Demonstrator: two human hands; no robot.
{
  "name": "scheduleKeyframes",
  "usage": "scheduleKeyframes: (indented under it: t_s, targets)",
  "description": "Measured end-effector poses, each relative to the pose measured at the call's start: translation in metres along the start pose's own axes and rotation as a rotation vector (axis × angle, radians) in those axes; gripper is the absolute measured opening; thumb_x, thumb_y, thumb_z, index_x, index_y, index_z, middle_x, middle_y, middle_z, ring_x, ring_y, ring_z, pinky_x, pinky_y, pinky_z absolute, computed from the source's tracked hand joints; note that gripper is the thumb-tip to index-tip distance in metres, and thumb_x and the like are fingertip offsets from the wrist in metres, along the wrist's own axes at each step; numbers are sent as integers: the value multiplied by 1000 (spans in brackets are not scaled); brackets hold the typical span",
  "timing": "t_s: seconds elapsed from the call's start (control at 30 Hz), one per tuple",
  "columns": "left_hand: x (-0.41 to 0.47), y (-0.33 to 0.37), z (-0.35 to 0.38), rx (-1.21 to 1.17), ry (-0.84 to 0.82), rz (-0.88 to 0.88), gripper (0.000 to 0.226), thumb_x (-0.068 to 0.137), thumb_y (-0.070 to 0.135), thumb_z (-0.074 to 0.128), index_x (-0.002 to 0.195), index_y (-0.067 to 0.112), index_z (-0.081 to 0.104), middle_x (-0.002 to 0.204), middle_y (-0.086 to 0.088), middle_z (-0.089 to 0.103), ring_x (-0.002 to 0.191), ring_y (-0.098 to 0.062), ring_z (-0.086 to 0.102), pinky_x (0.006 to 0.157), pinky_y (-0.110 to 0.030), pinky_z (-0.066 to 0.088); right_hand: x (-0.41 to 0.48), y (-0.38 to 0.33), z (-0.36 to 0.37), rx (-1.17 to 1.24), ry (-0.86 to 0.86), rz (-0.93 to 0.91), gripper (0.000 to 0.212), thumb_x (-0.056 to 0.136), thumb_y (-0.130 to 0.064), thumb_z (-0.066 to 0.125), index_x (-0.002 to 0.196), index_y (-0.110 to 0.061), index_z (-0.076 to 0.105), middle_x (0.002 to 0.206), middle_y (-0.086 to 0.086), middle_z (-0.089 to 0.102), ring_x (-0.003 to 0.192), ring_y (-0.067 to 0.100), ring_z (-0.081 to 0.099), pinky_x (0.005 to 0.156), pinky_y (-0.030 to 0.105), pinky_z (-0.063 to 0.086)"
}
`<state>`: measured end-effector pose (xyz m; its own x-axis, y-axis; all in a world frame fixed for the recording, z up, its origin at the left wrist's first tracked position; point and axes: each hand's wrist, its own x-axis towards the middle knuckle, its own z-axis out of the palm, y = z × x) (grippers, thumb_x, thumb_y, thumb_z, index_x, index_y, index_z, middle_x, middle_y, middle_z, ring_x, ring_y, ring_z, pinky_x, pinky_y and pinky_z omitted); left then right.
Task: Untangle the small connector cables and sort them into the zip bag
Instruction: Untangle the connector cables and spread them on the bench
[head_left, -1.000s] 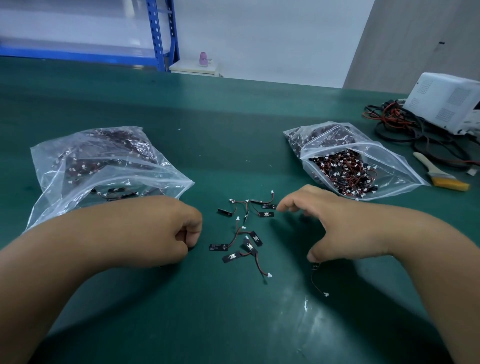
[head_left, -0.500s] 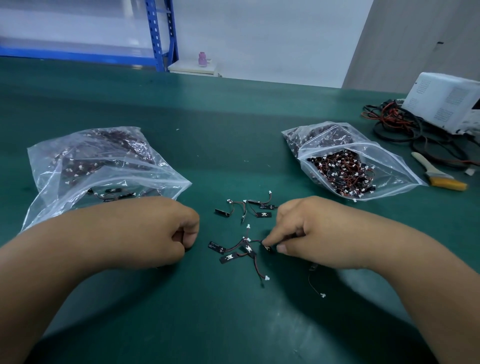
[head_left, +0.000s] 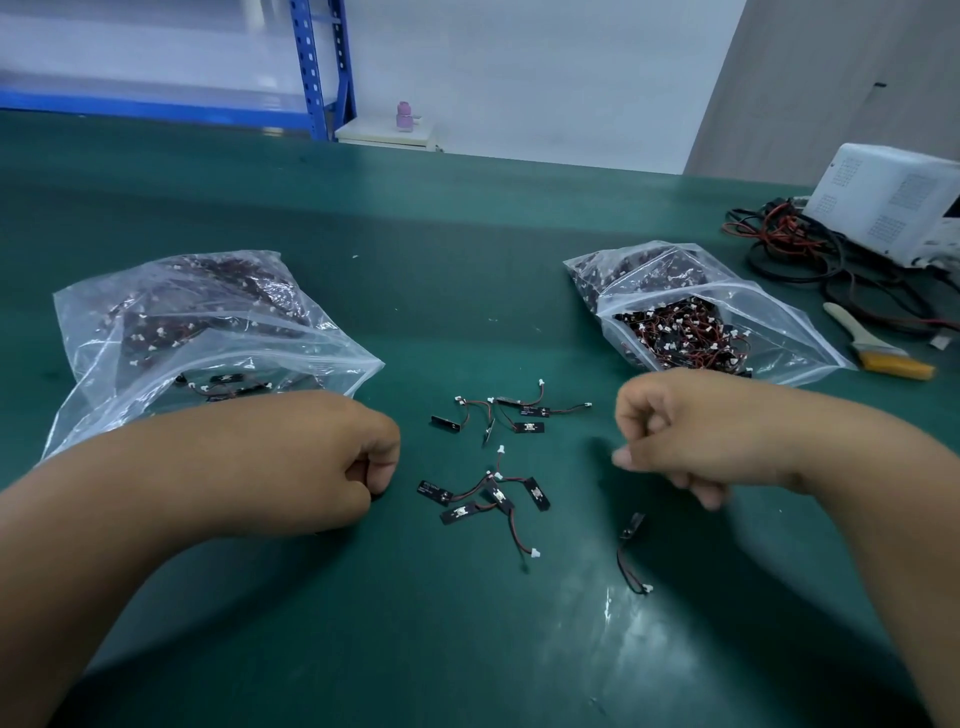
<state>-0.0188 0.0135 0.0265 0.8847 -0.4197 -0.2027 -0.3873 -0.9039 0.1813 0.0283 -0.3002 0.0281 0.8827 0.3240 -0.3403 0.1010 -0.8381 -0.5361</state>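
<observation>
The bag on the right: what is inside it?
Inside the right bag is a dense tangle of small cables with red wires and white plugs. What lies under the top layer is covered.

one head-worn view looks forward and down, close over the table (head_left: 467, 234).

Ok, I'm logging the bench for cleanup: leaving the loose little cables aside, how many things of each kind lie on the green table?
Zip bags: 2
Paintbrush: 1
White equipment box: 1
Tangle of black and red cords: 1
Total: 5
</observation>
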Motion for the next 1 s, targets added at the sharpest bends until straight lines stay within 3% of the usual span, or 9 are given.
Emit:
scheduleKeyframes:
  t_s: [0.1,0.17,0.37,0.53,0.7,0.8,0.9,1.0]
  targets:
    - [0,0,1,0,-4,-2,12,81,27,55,84,38,55,85,38,54,75,9,53,57,-14,40,-11,-5,-5,140,-259,17,19,92,-12,67,82,-13,51,62,12,66,46,24,62,44,26,46]
    - [0,0,0,3,-3,-1,12,81,27,55,84,39,55,86,39,53,75,10,53,56,-13,40,-12,-9,-2,116,-318,-39,20,87,-10,73,85,-13,53,68,6,69,54,21,66,46,25,47]
    - [0,0,0,5,-4,-2,12,81,26,55,84,38,55,86,38,54,75,10,53,55,-13,40,-6,-11,7,-230,-246,-148,27,75,-28,85,88,-28,62,63,-13,62,52,2,51,51,18,40]
    - [0,0,1,7,-6,-3,11,82,25,56,83,36,56,85,37,54,74,10,53,56,-11,41,4,-6,13,-118,-69,-165,25,75,-18,85,85,-26,64,65,-9,64,51,4,53,51,20,42]
    - [0,0,0,15,2,-3,11,81,25,55,83,36,56,85,35,55,74,8,53,55,-12,41,12,-7,20,163,22,-275,28,78,-4,78,90,-27,67,68,-9,62,55,3,51,53,19,41]
    - [1,0,0,13,6,-6,12,80,25,55,83,36,57,84,32,57,74,7,53,57,-13,42,19,-10,27,114,187,-281,14,82,-16,77,83,-24,66,64,-10,63,53,3,51,54,21,43]
    - [1,0,0,21,9,-1,12,80,25,55,84,36,57,85,34,56,74,7,53,58,-14,43,21,-16,40,-68,267,-276,16,87,-28,72,74,-26,63,61,-18,61,48,0,51,52,18,40]
    - [1,-1,1,23,3,-3,12,79,26,54,84,37,56,85,36,55,74,7,53,60,-17,45,23,-18,44,171,238,-253,20,90,-14,65,78,-30,63,59,-9,64,43,4,53,45,17,40]
